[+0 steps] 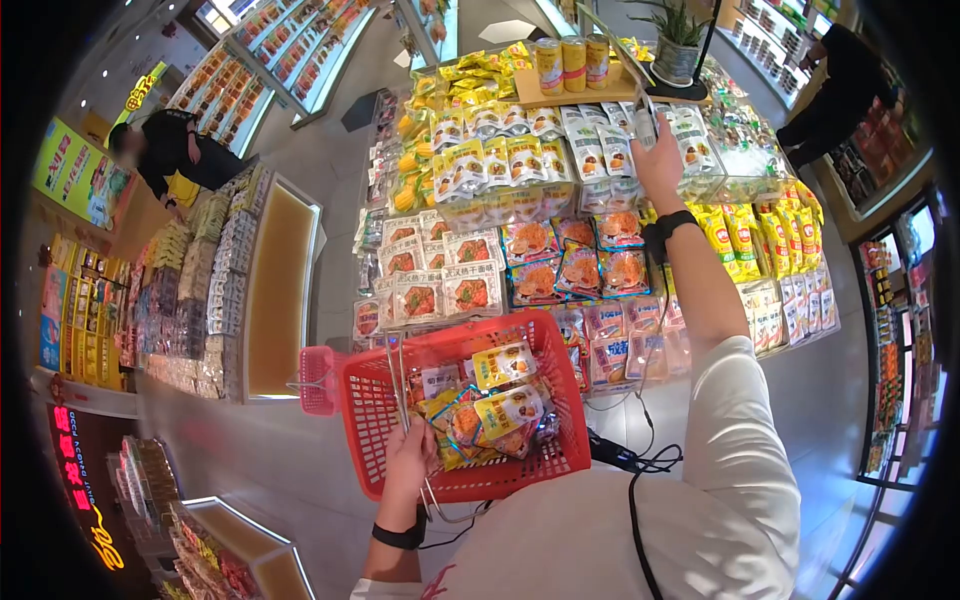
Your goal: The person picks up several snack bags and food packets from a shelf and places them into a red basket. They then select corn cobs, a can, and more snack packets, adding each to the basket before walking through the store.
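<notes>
My left hand (408, 452) is closed around the metal handle of a red plastic shopping basket (362, 440). Inside the basket lie several snack packets, among them a yellow-and-white pouch (512, 412) and shiny blue-edged bags. My right arm stretches over the display, and my right hand (660, 165) is among the white-and-green snack pouches (614, 150). Its thumb and fingers close about a narrow pale thing that I cannot make out, at the foot of a tilted sign panel. Below that hand are orange-and-blue noodle snack bags (578, 270).
Yellow cans (573, 65) stand on a wooden board beside a potted plant (677, 42). White packs (470, 285) and yellow bags (735, 240) fill the display. Another person (185, 150) stands at the left counter, one more (840, 80) at the right. A black cable (650, 440) hangs beside me.
</notes>
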`<action>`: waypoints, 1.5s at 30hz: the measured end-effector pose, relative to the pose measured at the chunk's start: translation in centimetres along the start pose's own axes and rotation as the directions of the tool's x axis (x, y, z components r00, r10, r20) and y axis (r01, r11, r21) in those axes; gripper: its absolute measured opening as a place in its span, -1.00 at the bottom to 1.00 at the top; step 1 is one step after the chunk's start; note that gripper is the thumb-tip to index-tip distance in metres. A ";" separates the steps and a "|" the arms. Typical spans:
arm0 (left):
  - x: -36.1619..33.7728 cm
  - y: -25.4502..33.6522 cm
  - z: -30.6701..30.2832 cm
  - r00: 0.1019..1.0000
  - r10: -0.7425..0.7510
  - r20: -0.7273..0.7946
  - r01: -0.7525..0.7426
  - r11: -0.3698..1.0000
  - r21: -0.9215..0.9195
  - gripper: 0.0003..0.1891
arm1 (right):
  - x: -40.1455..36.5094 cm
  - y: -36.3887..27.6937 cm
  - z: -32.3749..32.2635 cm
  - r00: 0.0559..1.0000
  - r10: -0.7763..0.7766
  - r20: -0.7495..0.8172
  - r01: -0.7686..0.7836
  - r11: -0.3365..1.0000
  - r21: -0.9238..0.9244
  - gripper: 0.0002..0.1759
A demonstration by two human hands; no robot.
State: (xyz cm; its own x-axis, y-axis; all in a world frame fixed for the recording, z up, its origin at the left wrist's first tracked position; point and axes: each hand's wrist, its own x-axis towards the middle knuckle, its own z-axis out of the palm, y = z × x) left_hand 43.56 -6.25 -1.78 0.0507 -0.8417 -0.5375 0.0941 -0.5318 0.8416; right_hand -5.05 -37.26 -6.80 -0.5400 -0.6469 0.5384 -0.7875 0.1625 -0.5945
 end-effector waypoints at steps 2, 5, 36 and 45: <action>0.4 -0.3 -0.5 0.999 0.015 0.038 -0.015 1.000 0.000 -0.64 | -1.1 -2.0 -1.7 0.989 0.118 0.088 -0.146 0.863 0.484 -0.46; 0.6 -0.3 -0.5 0.998 0.013 0.067 -0.014 1.000 0.014 -0.59 | -4.0 -4.5 -6.1 0.776 0.112 0.620 -0.630 0.182 0.755 -0.51; -11.2 -4.2 -11.7 0.838 -0.038 0.544 0.314 0.850 -0.424 -0.69 | -50.6 -12.6 -25.5 0.580 0.103 0.808 -0.453 0.865 0.215 -0.28; -20.6 -5.1 -20.6 0.937 -0.005 0.350 0.237 0.745 -0.624 -0.75 | -59.5 -17.5 -25.2 0.458 -0.019 0.889 -0.529 0.798 0.289 -0.66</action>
State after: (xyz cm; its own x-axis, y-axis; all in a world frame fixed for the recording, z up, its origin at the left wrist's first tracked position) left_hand 62.52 15.74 3.93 -0.3009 -0.8187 -0.4891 0.7027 -0.5371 0.4667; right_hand 33.34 17.19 -13.36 0.0318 -0.9614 -0.2732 -0.2572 0.2563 -0.9318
